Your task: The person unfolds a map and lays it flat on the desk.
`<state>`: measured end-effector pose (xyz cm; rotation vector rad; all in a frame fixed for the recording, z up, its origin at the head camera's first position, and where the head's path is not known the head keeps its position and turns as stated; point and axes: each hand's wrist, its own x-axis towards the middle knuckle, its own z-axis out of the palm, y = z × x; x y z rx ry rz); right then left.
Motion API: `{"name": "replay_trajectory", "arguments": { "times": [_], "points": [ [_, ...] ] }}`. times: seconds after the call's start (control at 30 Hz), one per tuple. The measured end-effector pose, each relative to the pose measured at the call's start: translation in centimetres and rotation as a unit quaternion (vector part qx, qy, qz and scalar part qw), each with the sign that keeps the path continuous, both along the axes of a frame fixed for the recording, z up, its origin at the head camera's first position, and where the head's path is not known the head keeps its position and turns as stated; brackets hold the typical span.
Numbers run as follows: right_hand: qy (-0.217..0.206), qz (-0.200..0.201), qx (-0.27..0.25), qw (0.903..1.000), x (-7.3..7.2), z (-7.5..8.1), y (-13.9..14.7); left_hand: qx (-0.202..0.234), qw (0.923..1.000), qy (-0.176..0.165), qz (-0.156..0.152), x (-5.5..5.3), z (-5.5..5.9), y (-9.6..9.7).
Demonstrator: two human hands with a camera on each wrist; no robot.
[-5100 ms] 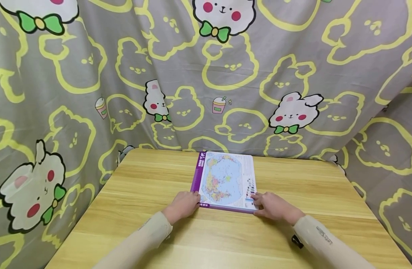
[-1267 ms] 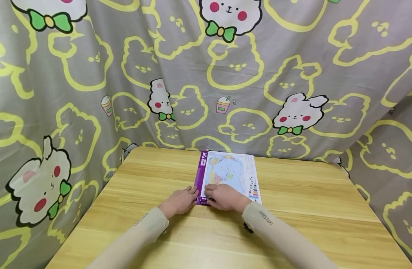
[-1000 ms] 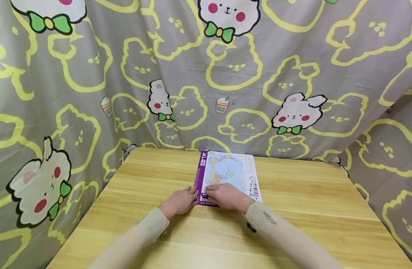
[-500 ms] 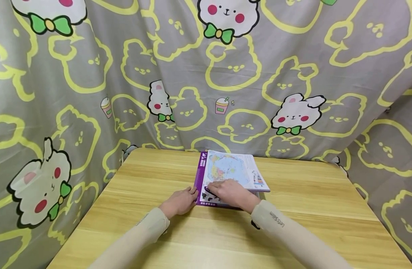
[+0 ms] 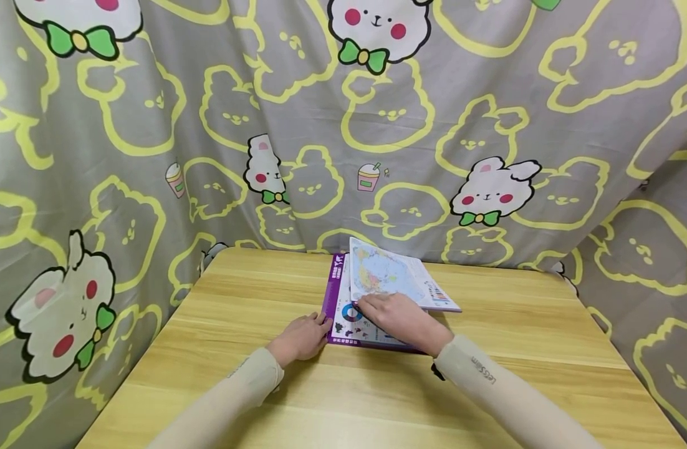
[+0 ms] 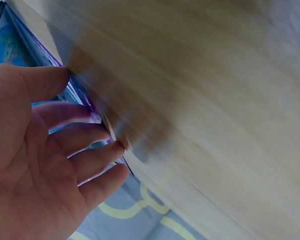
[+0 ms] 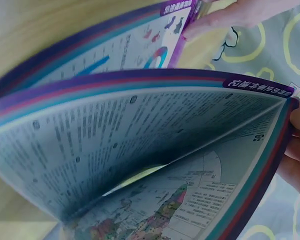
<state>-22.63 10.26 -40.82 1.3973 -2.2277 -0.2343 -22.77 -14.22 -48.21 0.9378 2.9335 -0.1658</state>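
A folded world map (image 5: 396, 274) with a pale blue sea is tilted up, its near edge raised. My right hand (image 5: 402, 318) pinches it at the near left corner; fingers and thumb also show in the right wrist view. There, its folded panels (image 7: 90, 125) gape apart. Beneath lies another printed sheet (image 5: 333, 293) with a purple left border and a ring chart, flat on the table. My left hand (image 5: 301, 337) touches the lower left edge of that sheet, fingers extended. The left wrist view has the left palm (image 6: 35, 170) facing the camera. My right hand hides part of both sheets.
The light wood table (image 5: 220, 374) reaches back to a grey curtain (image 5: 304, 125) with yellow outlines and white rabbit figures. The curtain also hangs at both sides. A small black object (image 5: 437, 372) shows by the right cuff.
My right hand has moved from the map's right side to its left corner, then raised it and shifted it rightward, uncovering the sheet below. My left hand stays at the left edge.
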Motion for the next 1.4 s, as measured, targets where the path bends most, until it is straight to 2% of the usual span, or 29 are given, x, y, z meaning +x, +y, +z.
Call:
{"name": "replay_trajectory", "arguments": {
  "times": [0.4,0.87,1.13,1.4],
  "points": [
    [0.027,0.017,-0.015,0.9994,0.1,0.6,1.4,-0.008,0.9999,-0.012,0.008,0.1,0.6,0.7],
    [0.078,0.050,-0.036,0.9951,0.5,1.3,3.7,-0.009,0.9993,-0.026,0.027,0.4,0.4,0.5],
    [0.110,0.067,-0.061,0.9899,0.7,1.4,5.5,-0.003,0.9996,-0.007,0.026,0.5,0.5,0.3],
    [0.123,0.086,-0.098,0.9838,0.8,1.3,7.1,0.009,0.9995,0.006,0.031,0.5,0.2,0.1]
  ]
}}
